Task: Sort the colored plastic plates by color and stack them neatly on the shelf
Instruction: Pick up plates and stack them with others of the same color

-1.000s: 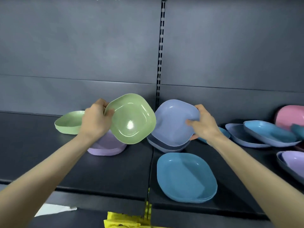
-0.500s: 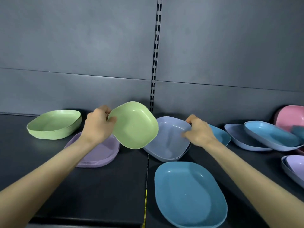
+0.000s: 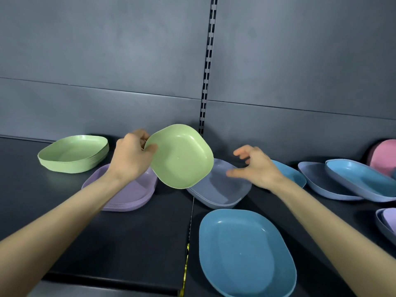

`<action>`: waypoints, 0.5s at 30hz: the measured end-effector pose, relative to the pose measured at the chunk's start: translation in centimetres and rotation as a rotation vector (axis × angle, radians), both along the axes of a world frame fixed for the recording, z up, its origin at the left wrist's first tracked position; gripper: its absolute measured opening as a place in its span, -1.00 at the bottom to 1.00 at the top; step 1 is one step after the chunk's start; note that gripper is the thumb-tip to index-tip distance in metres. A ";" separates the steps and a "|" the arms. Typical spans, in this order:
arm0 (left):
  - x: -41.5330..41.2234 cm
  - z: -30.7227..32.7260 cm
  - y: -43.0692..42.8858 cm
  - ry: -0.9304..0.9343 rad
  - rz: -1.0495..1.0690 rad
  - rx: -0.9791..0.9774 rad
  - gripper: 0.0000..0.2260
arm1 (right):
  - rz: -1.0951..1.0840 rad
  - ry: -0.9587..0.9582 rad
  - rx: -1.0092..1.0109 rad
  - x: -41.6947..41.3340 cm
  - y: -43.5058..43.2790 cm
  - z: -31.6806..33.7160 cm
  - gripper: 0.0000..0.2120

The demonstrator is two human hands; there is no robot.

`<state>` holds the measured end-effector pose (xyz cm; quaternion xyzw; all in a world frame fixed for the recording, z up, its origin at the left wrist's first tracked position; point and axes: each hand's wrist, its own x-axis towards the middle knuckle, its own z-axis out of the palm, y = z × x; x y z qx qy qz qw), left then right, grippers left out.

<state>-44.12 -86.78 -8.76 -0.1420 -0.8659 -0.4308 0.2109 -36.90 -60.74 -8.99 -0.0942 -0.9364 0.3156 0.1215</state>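
Note:
My left hand (image 3: 132,156) pinches the rim of a green plate (image 3: 182,156), held tilted in the air above the shelf. A stack of green plates (image 3: 72,154) sits at the back left. A purple stack (image 3: 128,191) lies below my left wrist. My right hand (image 3: 255,166) hovers with loose fingers just above a grey-blue stack (image 3: 218,189) at the middle and holds nothing. A teal-blue stack (image 3: 246,254) lies at the front.
The dark shelf (image 3: 64,232) has a front edge at the bottom. On the right lie loose grey-blue (image 3: 317,181) and light blue plates (image 3: 360,181), a pink plate (image 3: 383,157) against the back wall, and a lilac plate (image 3: 390,219) at the right edge.
My right hand laid the grey-blue plate on its stack and let go, lifting slightly. The green plate in my left hand stays raised. The view has moved closer.

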 end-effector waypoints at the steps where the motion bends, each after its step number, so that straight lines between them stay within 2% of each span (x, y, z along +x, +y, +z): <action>1: 0.1 0.2 -0.3 0.007 0.000 0.014 -0.92 | 0.069 0.013 -0.111 0.2 -0.5 0.8 -0.47; 4: 0.6 0.6 -1.4 0.006 -0.014 0.053 -0.92 | 0.269 -0.017 -0.324 0.5 -2.9 2.8 -0.53; 7: 0.9 1.1 -2.7 0.029 -0.038 0.087 -0.90 | 0.373 -0.020 -0.368 -0.5 -5.7 3.9 -0.64; 10: 0.8 1.6 -4.5 0.056 -0.046 0.121 -0.89 | 0.393 0.026 -0.347 -2.1 -8.8 4.7 -0.72; 13: 0.1 2.2 -7.3 0.063 -0.064 0.133 -0.89 | 0.353 0.097 -0.229 -4.3 -12.0 5.3 -0.77; 15: -0.6 2.4 -9.6 -0.001 -0.115 0.165 -0.80 | 0.326 0.129 -0.169 -5.8 -14.1 5.5 -0.77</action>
